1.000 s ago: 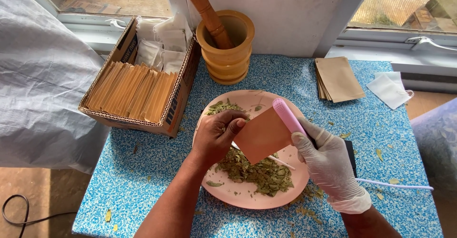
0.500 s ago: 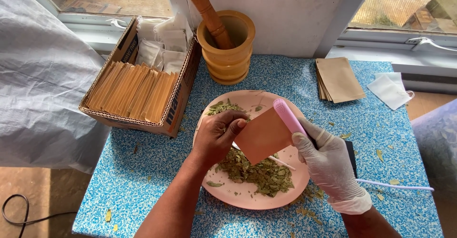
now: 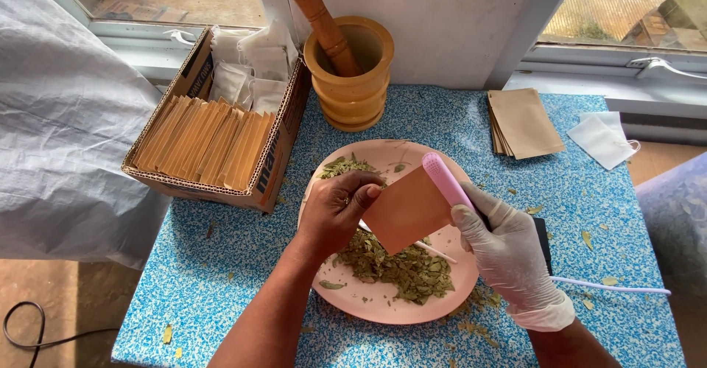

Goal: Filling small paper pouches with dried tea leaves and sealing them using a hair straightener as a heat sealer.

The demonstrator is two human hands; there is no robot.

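My left hand [image 3: 337,210], bare, pinches the left edge of a small brown paper pouch [image 3: 403,210] above a pink plate [image 3: 383,309]. My right hand [image 3: 507,250], in a white glove, grips a pink clamp-like tool [image 3: 445,178] whose jaws close on the pouch's right edge. A white cord [image 3: 611,287] runs from the tool to the right. Dried green leaves [image 3: 401,268] are heaped on the plate beneath the pouch, with a thin white stick [image 3: 434,250] lying across them.
A cardboard box [image 3: 276,163] with rows of brown pouches and white bags stands at the left. A wooden mortar [image 3: 353,81] with a pestle [image 3: 318,14] is behind the plate. A stack of brown pouches [image 3: 523,121] and white bags [image 3: 602,139] lie at the right. Leaf bits dot the blue speckled table [image 3: 221,265].
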